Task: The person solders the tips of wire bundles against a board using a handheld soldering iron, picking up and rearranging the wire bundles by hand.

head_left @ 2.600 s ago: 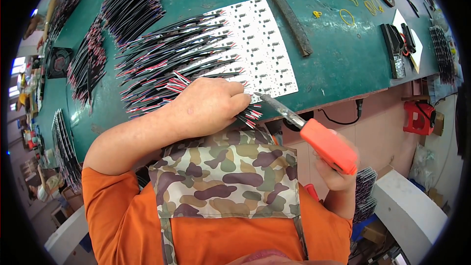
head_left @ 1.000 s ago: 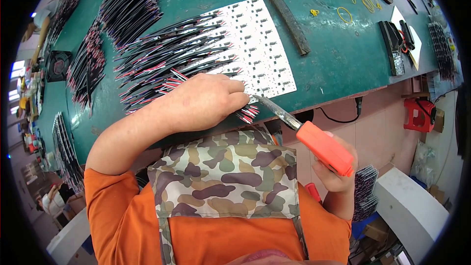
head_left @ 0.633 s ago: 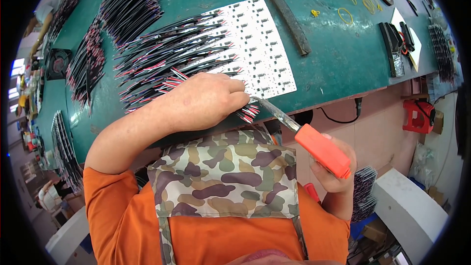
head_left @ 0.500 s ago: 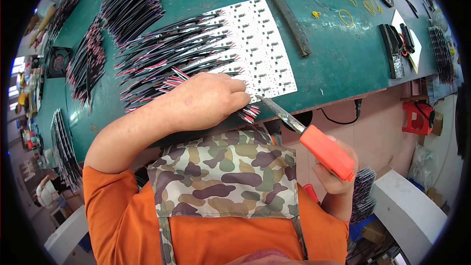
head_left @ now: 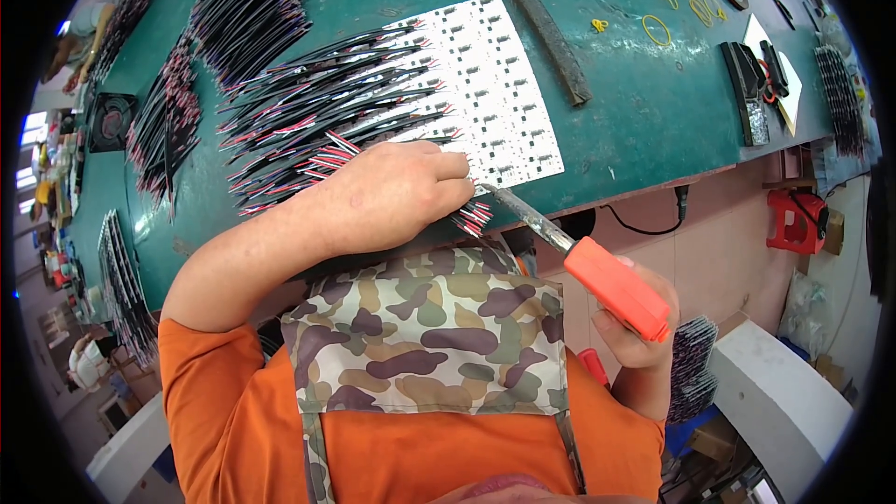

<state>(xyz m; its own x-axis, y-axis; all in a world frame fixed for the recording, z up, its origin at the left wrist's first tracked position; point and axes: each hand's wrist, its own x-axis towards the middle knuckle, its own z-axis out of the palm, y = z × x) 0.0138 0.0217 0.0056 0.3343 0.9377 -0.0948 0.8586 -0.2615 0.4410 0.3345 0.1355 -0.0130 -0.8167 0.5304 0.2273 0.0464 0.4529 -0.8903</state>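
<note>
My left hand (head_left: 411, 189) is closed, knuckles up, over the near edge of a white circuit board sheet (head_left: 509, 103). Its fingers pinch a bundle of thin wires (head_left: 474, 217), whose red, white and black ends poke out below the fingertips. My right hand (head_left: 623, 341) grips the orange handle of a soldering iron (head_left: 616, 287). The iron's metal tip meets the sheet's near edge, just right of my left fingertips; the exact contact point is too small to make out. Rows of black wires (head_left: 327, 98) lie leftward from the sheet, with their ends on it.
Larger bundles of black wires (head_left: 250, 14) lie on the green table (head_left: 644, 93) at the far left. A dark bar (head_left: 541, 28) stretches behind the sheet. Yellow rubber bands (head_left: 656, 30), a black box (head_left: 744, 93) and scissors (head_left: 773, 75) are to the right. A red stool (head_left: 793, 222) stands below.
The soldering iron and my right hand have shifted slightly left, bringing the tip closer to my left fingertips. My left hand stays almost still.
</note>
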